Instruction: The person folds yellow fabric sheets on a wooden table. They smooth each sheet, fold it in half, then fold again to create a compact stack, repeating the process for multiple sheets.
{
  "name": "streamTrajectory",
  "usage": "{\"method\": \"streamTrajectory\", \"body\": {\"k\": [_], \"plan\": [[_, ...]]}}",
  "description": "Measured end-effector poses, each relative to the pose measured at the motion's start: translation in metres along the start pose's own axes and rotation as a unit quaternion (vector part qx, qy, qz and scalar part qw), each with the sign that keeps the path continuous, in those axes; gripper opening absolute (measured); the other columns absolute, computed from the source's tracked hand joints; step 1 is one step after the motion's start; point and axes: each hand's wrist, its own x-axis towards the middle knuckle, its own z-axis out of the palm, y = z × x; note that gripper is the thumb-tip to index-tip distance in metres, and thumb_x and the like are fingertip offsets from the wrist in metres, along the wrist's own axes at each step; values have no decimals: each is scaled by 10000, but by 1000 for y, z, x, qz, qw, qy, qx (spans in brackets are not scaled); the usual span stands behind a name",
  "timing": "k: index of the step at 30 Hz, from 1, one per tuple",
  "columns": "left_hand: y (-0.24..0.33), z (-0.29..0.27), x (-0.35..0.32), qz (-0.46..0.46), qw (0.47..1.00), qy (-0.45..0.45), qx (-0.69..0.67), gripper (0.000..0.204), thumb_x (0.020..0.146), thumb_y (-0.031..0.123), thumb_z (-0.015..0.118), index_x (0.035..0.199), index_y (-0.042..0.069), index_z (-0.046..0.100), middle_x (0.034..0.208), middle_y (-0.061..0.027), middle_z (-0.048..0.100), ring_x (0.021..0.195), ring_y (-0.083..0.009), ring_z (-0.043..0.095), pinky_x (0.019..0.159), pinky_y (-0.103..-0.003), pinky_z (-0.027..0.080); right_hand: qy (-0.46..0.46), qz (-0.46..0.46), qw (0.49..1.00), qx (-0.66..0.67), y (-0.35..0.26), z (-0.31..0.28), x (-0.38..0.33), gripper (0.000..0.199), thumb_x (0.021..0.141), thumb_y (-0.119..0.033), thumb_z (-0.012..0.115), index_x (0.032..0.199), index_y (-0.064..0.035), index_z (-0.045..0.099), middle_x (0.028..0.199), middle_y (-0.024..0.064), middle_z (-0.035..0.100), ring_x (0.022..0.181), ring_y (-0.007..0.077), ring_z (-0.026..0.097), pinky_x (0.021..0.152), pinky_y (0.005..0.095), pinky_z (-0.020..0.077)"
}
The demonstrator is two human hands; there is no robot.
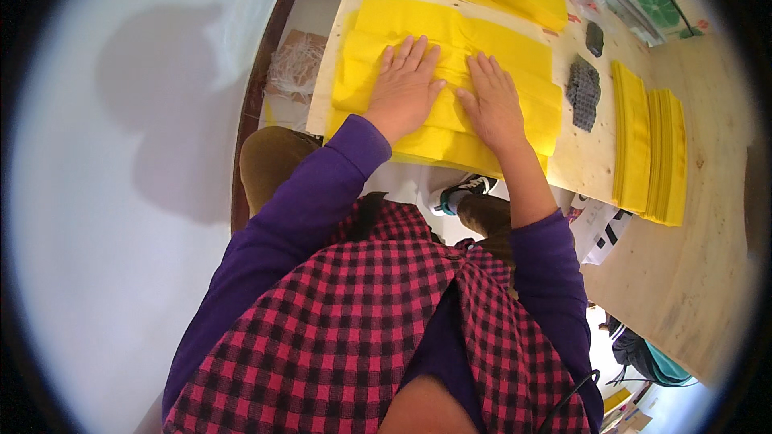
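From the head view, my left hand (406, 84) and right hand (492, 100) lie flat, fingers spread wide, gripping nothing, pressed side by side on the yellow folded sheet (450, 84). Its long axis runs left-right beneath both palms, along the plywood board (583, 157).

Both arms reach up from the lower centre of the frame, sleeves purple. The left hand (404, 87) lies flat, palm down, fingers together and pointing toward the top of the frame. The right hand (494, 100) lies flat just beside it, fingers spread slightly, its sleeve pushed back to bare the forearm. Neither hand forms a grip.
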Motion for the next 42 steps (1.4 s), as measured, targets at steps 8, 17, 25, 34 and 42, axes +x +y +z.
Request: {"method": "streamTrajectory", "body": {"k": [8, 17, 25, 34, 42], "plan": [[-4, 2, 0, -1, 1000, -6, 9, 543, 947, 326, 462, 1402, 39, 389, 1492, -155, 324, 1407, -294, 241, 1149, -469, 135, -34, 30, 999, -10, -6, -5, -5, 613, 934, -433, 486, 1414, -66, 383, 1485, 137, 351, 1392, 275, 291, 1140, 439, 207], [-1, -6, -1, -11, 999, -22, 39, 545, 938, 357, 483, 1376, 37, 431, 1468, -157, 362, 1394, -284, 270, 1142, -459, 161, -33, 51, 998, -9, -10, -11, -21, 618, 922, -433, 503, 1395, -47, 407, 1473, 141, 369, 1386, 268, 305, 1137, 434, 214], [-8, -16, -10, -79, 993, -35, 76, 571, 949, 398, 466, 1396, 47, 406, 1478, -151, 353, 1394, -274, 278, 1137, -470, 179, -26, 46, 998, -23, -12, -6, -23, 629, 919, -443, 502, 1394, -41, 411, 1469, 129, 380, 1382, 267, 313, 1137, 430, 215], [-21, -20, -12, -118, 987, -66, 85, 611, 963, 426, 429, 1427, 38, 351, 1507, -147, 309, 1418, -270, 234, 1151, -459, 141, -40, 59, 997, -25, -13, -7, -23, 638, 915, -444, 509, 1410, -60, 392, 1487, 116, 355, 1393, 247, 292, 1143, 421, 200], [13, -19, 3, -2, 997, -41, 60, 613, 952, 408, 455, 1428, 37, 344, 1508, -130, 308, 1417, -266, 236, 1154, -450, 134, -30, 61, 997, -21, -13, -5, -24, 641, 915, -456, 504, 1411, -66, 388, 1484, 108, 358, 1389, 239, 296, 1145, 415, 197]]}}
